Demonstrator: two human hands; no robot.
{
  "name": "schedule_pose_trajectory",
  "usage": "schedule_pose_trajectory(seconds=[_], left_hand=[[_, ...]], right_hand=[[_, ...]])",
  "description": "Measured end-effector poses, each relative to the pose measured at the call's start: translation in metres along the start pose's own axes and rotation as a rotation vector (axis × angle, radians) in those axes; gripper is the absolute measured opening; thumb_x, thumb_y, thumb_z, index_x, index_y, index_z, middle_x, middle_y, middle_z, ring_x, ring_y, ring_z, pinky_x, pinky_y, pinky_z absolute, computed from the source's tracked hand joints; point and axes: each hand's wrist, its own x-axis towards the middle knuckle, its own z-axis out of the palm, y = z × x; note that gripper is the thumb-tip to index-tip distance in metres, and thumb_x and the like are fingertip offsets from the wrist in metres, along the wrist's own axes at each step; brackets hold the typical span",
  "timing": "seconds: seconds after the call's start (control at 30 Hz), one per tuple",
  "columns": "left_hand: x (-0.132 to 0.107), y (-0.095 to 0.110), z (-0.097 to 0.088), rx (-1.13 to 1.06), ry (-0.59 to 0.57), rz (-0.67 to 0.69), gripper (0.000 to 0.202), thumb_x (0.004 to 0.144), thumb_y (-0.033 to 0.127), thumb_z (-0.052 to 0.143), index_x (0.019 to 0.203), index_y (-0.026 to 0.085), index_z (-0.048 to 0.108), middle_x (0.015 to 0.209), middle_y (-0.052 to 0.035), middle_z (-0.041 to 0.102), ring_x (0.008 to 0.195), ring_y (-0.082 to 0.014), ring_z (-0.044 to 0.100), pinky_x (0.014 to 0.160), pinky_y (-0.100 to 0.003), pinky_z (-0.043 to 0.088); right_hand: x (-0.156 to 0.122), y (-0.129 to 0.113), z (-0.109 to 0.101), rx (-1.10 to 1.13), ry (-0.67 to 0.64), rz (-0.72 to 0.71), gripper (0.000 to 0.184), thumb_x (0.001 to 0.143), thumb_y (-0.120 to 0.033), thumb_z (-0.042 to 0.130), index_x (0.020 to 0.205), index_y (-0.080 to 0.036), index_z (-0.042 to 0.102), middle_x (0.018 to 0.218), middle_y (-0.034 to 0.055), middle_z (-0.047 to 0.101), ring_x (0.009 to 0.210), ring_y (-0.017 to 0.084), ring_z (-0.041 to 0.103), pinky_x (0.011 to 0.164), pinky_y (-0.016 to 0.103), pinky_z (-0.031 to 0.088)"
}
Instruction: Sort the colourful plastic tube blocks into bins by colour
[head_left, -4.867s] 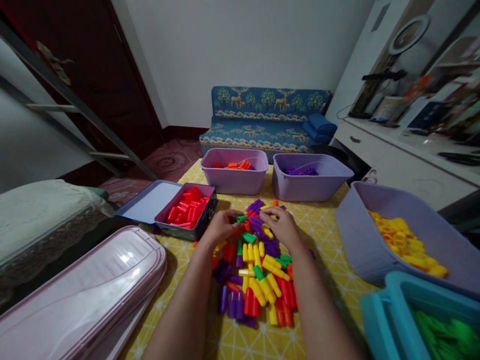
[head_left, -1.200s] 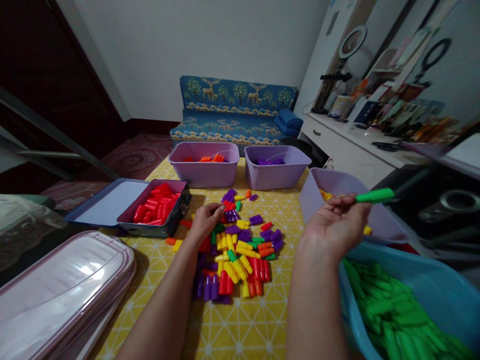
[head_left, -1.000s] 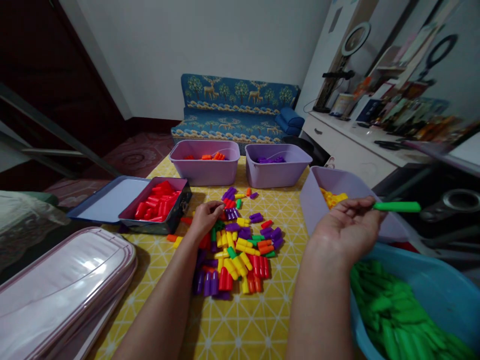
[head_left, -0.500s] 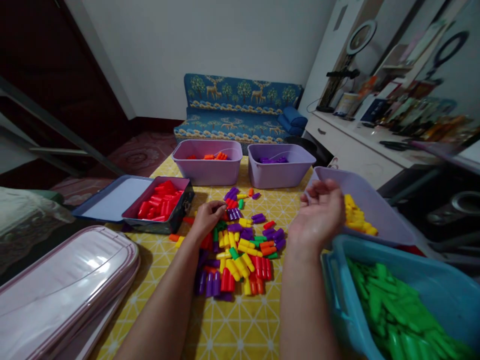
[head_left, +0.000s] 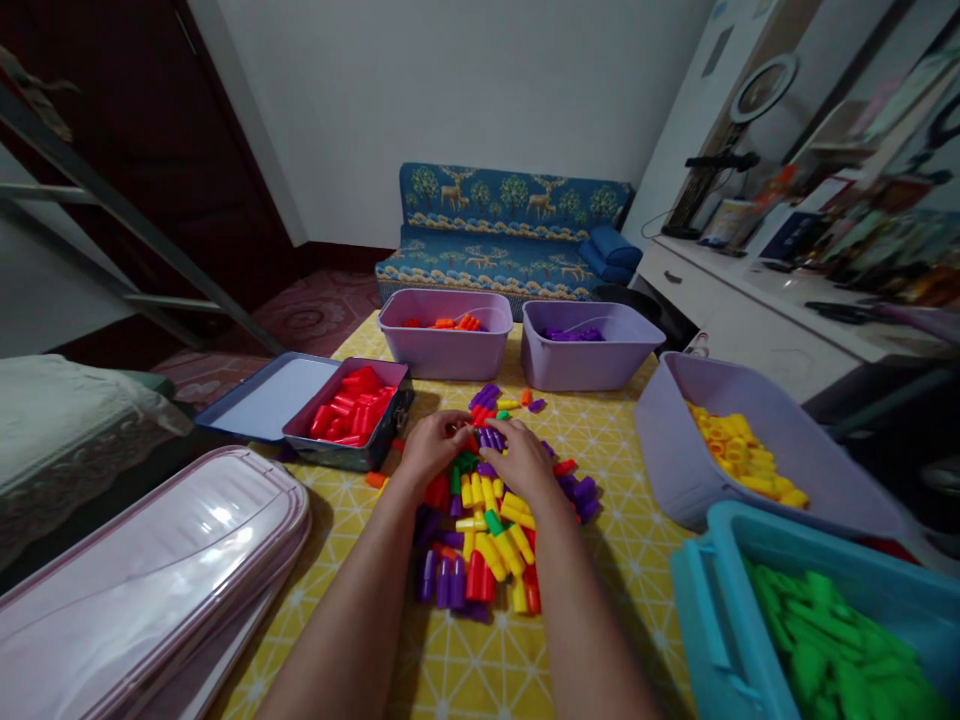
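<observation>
Returning from the turquoise bin (head_left: 739, 600), the right hand (head_left: 521, 460) rejoins the left hand (head_left: 435, 445) at the cap pile (head_left: 493, 552), restoring two-handed work; grips unclear.

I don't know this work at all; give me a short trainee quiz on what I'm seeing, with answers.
1. True or false: the teal tub holds yellow pieces.
2. What colour fills the box with its lid open: a) green, b) red, c) purple?
3. Both hands are at the mixed pile. Which one is nearer the box?

Key:
1. False; the teal tub holds green pieces.
2. b; it holds red pieces.
3. The left hand.
</observation>
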Motion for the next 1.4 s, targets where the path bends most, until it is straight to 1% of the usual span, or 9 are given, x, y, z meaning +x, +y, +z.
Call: schedule_pose_trajectory(seconds=[0.2,0.43,0.6,0.87,1.0,1.1,1.17,1.3,1.4], left_hand=[[-0.001,0.012,0.001,-0.188,-0.158,0.117,0.044,0.076,0.042,0.068,0.114,0.019,0.069,0.11,-0.0078,0.072,0.1,-0.0228,0.066,0.088,-0.03,0.049],[0.001,0.009,0.008,-0.257,0.012,0.077,0.029,0.082,0.036,0.062,0.1,0.017,0.073,0.097,-0.0075,0.075,0.089,-0.0203,0.068,0.084,-0.029,0.051],[0.0,0.001,0.016,-0.208,0.105,0.018,0.026,0.085,0.031,0.056,0.099,0.017,0.073,0.101,-0.0082,0.074,0.094,-0.0212,0.067,0.085,-0.031,0.05],[-0.001,0.003,0.014,0.062,0.025,0.076,0.021,0.082,0.025,0.059,0.097,0.018,0.073,0.095,-0.0076,0.073,0.087,-0.0205,0.065,0.078,-0.03,0.048],[0.001,0.001,0.014,0.073,0.018,0.102,0.021,0.083,0.025,0.058,0.097,0.019,0.073,0.097,-0.0069,0.073,0.09,-0.02,0.065,0.08,-0.03,0.046],[0.002,0.0,0.015,0.105,0.02,0.104,0.021,0.083,0.025,0.058,0.096,0.019,0.073,0.096,-0.0069,0.073,0.091,-0.0208,0.064,0.081,-0.031,0.046],[0.002,0.0,0.014,0.122,0.02,0.106,0.021,0.082,0.025,0.058,0.096,0.02,0.073,0.096,-0.0069,0.073,0.091,-0.0211,0.064,0.081,-0.031,0.046],[0.0,0.001,0.015,0.136,0.019,0.11,0.02,0.081,0.025,0.06,0.095,0.02,0.073,0.095,-0.007,0.073,0.085,-0.0206,0.064,0.079,-0.03,0.046],[0.0,0.0,0.016,0.121,0.023,0.105,0.021,0.079,0.021,0.061,0.095,0.02,0.073,0.094,-0.0071,0.073,0.084,-0.0203,0.065,0.078,-0.029,0.046]], right_hand=[[0.006,-0.005,0.004,0.122,0.077,0.069,0.055,0.066,-0.017,0.064,0.121,-0.02,0.06,0.107,0.007,0.066,0.086,0.018,0.061,0.081,0.031,0.049],[0.008,-0.001,0.009,0.3,0.091,0.06,0.035,0.068,-0.023,0.063,0.103,-0.021,0.066,0.083,0.0019,0.067,0.068,0.015,0.06,0.07,0.03,0.049],[0.017,-0.004,-0.004,0.707,0.255,0.12,0.038,0.07,-0.034,0.063,0.105,-0.018,0.061,0.069,-0.002,0.062,0.054,0.011,0.056,0.052,0.023,0.047],[0.107,-0.022,-0.061,1.19,0.908,0.247,0.034,0.073,-0.025,0.058,0.106,-0.019,0.054,0.066,-0.0069,0.056,0.052,0.007,0.057,0.055,0.021,0.052],[0.135,-0.023,-0.072,1.289,0.851,0.298,0.052,0.072,-0.015,0.055,0.123,-0.017,0.046,0.097,0.0033,0.064,0.074,0.008,0.065,0.07,0.022,0.053],[0.12,-0.018,-0.06,1.227,0.715,0.251,0.052,0.071,-0.024,0.059,0.122,-0.018,0.05,0.115,0.0099,0.062,0.085,0.011,0.066,0.071,0.024,0.052],[0.097,-0.008,-0.047,1.086,0.687,0.217,0.045,0.071,-0.034,0.06,0.112,-0.016,0.058,0.108,0.0103,0.066,0.085,0.015,0.066,0.069,0.026,0.051],[0.046,0.024,-0.025,0.608,0.603,0.176,0.032,0.074,-0.039,0.055,0.091,-0.015,0.067,0.086,0.009,0.069,0.081,0.02,0.064,0.078,0.036,0.05],[0.02,0.047,-0.021,0.177,0.474,0.201,0.025,0.074,-0.034,0.055,0.087,-0.019,0.07,0.091,0.0098,0.068,0.089,0.024,0.062,0.089,0.041,0.046]])
